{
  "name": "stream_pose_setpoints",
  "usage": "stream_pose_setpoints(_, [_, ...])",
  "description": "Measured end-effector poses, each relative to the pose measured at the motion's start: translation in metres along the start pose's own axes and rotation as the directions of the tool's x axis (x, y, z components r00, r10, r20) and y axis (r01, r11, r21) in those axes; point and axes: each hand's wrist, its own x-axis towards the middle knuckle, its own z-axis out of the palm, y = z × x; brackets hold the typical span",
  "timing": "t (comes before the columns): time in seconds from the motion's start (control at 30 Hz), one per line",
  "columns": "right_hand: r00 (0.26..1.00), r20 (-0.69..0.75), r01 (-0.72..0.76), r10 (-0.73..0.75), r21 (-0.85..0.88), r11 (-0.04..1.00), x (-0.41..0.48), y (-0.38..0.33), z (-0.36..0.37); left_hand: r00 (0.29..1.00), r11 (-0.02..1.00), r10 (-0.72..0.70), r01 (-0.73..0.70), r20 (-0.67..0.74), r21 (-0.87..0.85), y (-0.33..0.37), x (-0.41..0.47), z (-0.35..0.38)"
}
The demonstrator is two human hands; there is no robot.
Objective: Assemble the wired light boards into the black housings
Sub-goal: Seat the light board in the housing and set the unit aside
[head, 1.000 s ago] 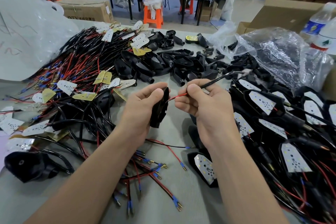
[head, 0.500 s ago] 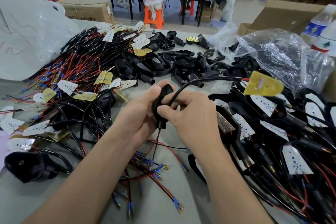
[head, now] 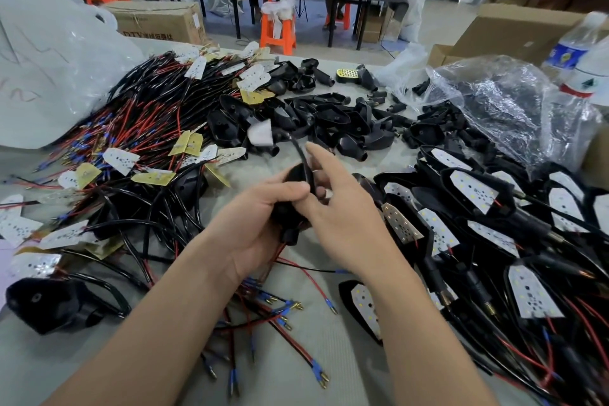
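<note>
Housing (head: 288, 212), gripped in left hand (head: 253, 224) (stem (head: 290, 236) down)

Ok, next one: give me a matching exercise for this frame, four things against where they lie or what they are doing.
Things
1. left hand
2. right hand
3. loose wired light boards
4. housings with boards fitted

Places or states
a. heaped on the right of the table
b. grips a black housing
c. piled on the left of the table
d. index finger stretched out

Pairs: 1-b, 2-d, 3-c, 4-a
</note>
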Motion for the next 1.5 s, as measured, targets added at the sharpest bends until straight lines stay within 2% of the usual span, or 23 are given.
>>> stream_pose_setpoints(0.1, [0.999,0.006,-0.052,0.051,0.210,0.976,-0.002,-0.002,0.007,0.996,0.985,0.058,-0.068,-0.065,-0.162,0.000,0.005,0.000])
stream_pose_setpoints(0.17, [0.990,0.026,-0.138,0.137,0.336,0.932,-0.004,-0.006,0.013,0.979,0.948,0.119,-0.161,-0.164,-0.275,0.001,0.010,-0.001])
stream_pose_setpoints(0.2, [0.983,0.053,-0.182,0.175,0.351,0.919,-0.006,-0.007,0.016,0.960,0.938,0.158,-0.219,-0.230,-0.268,0.001,0.012,-0.004])
stream_pose_setpoints(0.3, [0.957,0.164,-0.278,0.238,0.298,0.913,-0.010,-0.010,0.018,0.870,0.910,0.300,-0.384,-0.392,-0.156,0.006,0.015,-0.011])
stream_pose_setpoints(0.4, [0.956,0.203,-0.248,0.212,0.174,0.953,-0.013,-0.015,0.015,0.817,0.871,0.351,-0.464,-0.457,-0.160,0.012,0.016,-0.017])
stream_pose_setpoints(0.47, [0.974,0.132,-0.195,0.184,0.083,0.977,-0.013,-0.017,0.014,0.845,0.867,0.309,-0.439,-0.436,-0.235,0.016,0.015,-0.019])
stream_pose_setpoints(0.53, [0.985,0.025,-0.173,0.172,0.049,0.984,-0.011,-0.016,0.014,0.919,0.904,0.231,-0.324,-0.321,-0.280,0.020,0.010,-0.025])
stream_pose_setpoints(0.63, [0.974,-0.091,-0.198,0.208,0.105,0.975,-0.006,-0.011,0.010,0.983,0.977,0.148,-0.162,-0.110,-0.140,0.025,0.002,-0.036])
stream_pose_setpoints(0.7, [0.968,-0.099,-0.215,0.229,0.135,0.967,-0.004,-0.009,0.005,0.989,0.991,0.128,-0.130,-0.068,-0.028,0.027,0.000,-0.038])
stream_pose_setpoints(0.8, [0.970,-0.107,-0.206,0.220,0.127,0.970,-0.003,-0.008,0.001,0.978,0.981,0.153,-0.168,-0.144,-0.098,0.026,0.004,-0.037])
stream_pose_setpoints(0.93, [0.958,-0.221,-0.167,0.182,0.084,0.982,-0.002,-0.010,-0.015,0.892,0.866,0.155,-0.329,-0.424,-0.377,0.034,0.010,-0.048])
stream_pose_setpoints(1.0, [0.934,-0.307,-0.168,0.181,0.068,0.983,-0.001,-0.011,-0.027,0.840,0.823,0.141,-0.394,-0.524,-0.410,0.038,0.011,-0.057])
stream_pose_setpoints(1.07, [0.913,-0.383,-0.160,0.144,-0.008,0.987,-0.002,-0.013,-0.031,0.820,0.815,0.148,-0.419,-0.554,-0.402,0.038,0.011,-0.062])
stream_pose_setpoints(1.17, [0.858,-0.510,-0.144,0.057,-0.132,0.981,-0.006,-0.019,-0.032,0.831,0.815,0.162,-0.416,-0.532,-0.402,0.036,0.011,-0.061])
stream_pose_setpoints(1.27, [0.769,-0.639,-0.243,0.009,-0.280,0.929,-0.008,-0.019,-0.032,0.839,0.823,0.204,-0.426,-0.505,-0.375,0.036,0.010,-0.062])
stream_pose_setpoints(1.3, [0.732,-0.680,-0.270,-0.041,-0.345,0.899,-0.009,-0.019,-0.031,0.838,0.836,0.243,-0.436,-0.489,-0.333,0.035,0.011,-0.062])
stream_pose_setpoints(1.37, [0.670,-0.720,-0.227,-0.178,-0.428,0.875,-0.012,-0.021,-0.026,0.851,0.870,0.305,-0.432,-0.428,-0.239,0.033,0.011,-0.061])
stream_pose_setpoints(1.43, [0.676,-0.692,-0.128,-0.255,-0.450,0.884,-0.014,-0.024,-0.017,0.898,0.899,0.326,-0.391,-0.294,-0.196,0.032,0.010,-0.058])
stream_pose_setpoints(1.5, [0.739,-0.608,-0.008,-0.291,-0.440,0.898,-0.016,-0.026,-0.004,0.943,0.931,0.317,-0.329,-0.100,-0.157,0.031,0.006,-0.058])
